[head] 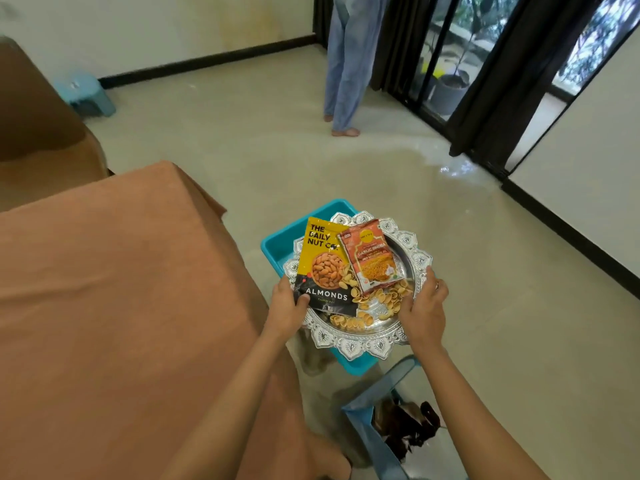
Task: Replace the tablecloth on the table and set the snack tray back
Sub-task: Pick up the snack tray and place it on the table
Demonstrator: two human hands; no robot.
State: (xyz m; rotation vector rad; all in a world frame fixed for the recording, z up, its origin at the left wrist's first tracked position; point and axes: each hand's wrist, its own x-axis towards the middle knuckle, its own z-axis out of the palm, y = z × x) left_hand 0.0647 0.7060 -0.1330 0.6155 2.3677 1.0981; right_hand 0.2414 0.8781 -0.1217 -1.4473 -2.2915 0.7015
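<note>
Both hands' grip [287, 306] [420, 303] on snack tray [356, 344] beside tablecloth [121, 289]

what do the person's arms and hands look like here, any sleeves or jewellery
Both forearms are bare as far as the frame shows, with no sleeve or cuff in view. The left hand wears nothing visible: no ring, watch or bracelet. The right hand shows a small pale glint on one finger that may be a ring, too small to be sure. Both wrists are bare.
</note>
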